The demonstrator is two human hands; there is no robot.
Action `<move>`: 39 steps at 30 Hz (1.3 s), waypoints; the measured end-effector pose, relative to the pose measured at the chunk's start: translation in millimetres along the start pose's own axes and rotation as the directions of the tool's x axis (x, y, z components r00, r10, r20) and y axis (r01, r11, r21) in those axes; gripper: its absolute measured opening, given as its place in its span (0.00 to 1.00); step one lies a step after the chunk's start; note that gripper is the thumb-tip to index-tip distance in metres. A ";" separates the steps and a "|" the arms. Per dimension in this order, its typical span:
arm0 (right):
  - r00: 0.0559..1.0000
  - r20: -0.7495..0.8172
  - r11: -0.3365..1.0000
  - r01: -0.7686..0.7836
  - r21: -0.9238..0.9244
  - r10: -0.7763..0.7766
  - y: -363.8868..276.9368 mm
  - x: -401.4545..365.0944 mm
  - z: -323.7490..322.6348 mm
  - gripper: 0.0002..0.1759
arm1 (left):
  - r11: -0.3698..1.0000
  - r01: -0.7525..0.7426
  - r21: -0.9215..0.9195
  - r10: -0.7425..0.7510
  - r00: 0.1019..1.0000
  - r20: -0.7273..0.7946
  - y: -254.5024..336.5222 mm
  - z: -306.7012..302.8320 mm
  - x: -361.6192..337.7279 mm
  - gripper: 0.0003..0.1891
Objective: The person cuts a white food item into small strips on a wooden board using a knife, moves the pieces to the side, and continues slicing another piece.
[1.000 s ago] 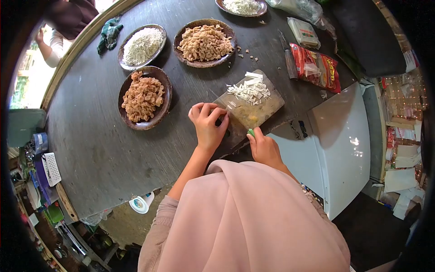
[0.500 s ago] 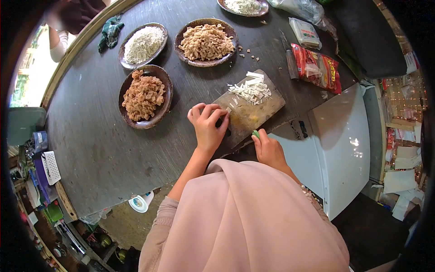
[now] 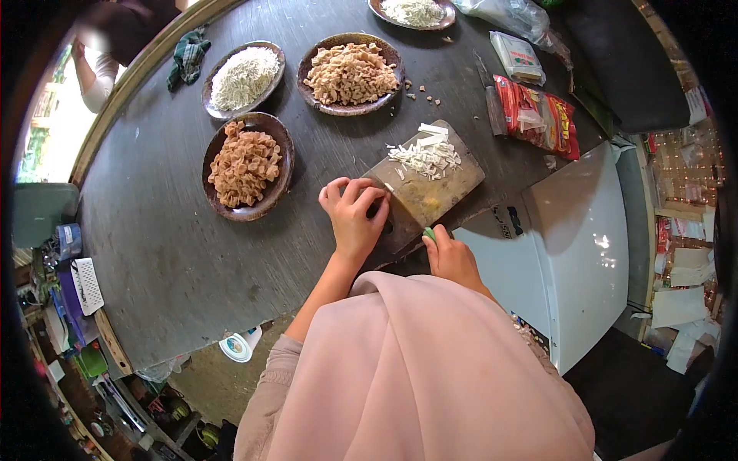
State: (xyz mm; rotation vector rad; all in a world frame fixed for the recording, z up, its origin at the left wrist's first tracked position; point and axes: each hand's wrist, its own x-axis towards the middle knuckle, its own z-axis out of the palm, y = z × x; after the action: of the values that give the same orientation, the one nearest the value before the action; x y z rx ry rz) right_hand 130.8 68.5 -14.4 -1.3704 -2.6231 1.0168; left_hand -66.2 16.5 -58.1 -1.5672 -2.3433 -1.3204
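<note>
A worn wooden cutting board (image 3: 453, 187) lies at an angle on the table, with a heap of white cut strips (image 3: 427, 156) on its far half. My left hand (image 3: 355, 219) rests at the board's left edge, fingers curled and thumb drawn toward the index finger; what they pinch, if anything, is hidden. A small white piece (image 3: 389, 187) lies by its fingertips. Closed around the green handle of a knife (image 3: 429, 233), my right hand (image 3: 453, 257) is at the board's near edge. The knife's blade cannot be made out.
Brown pieces fill one bowl (image 3: 286, 184) at left and another bowl (image 3: 350, 110) farther back. White shreds fill a plate (image 3: 223, 113) and a far plate (image 3: 434, 27). Red packets (image 3: 536, 115) lie right. A green cloth (image 3: 188, 58) and another person's arm (image 3: 98, 84) are far left.
My right hand and the green handle have shifted slightly left, and the handle shows more. My left hand has barely moved. The other person's forearm at the far left has moved, its hand now raised.
</note>
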 end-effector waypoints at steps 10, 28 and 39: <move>0.999 -0.050 1.000 -0.003 0.025 0.004 -0.5 1.9 -2.1 0.15 | 1.000 -0.001 -0.002 0.001 1.000 -0.010 -1.0 0.1 -0.5 0.07; 1.000 -0.027 1.000 -0.007 0.010 0.007 0.8 -6.8 5.2 0.15 | 0.998 -0.039 0.048 0.036 0.998 0.055 2.3 -13.2 2.7 0.09; 0.997 -0.080 0.998 0.008 0.068 -0.003 -1.3 1.2 -1.0 0.16 | 0.997 -0.038 0.068 0.034 0.998 0.052 5.4 -14.7 2.4 0.07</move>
State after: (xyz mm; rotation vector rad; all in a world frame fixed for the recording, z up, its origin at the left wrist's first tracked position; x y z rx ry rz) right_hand 129.4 69.4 -13.3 -1.3588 -2.5103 1.0189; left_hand -69.3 9.4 -44.2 -1.6336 -2.3507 -1.1935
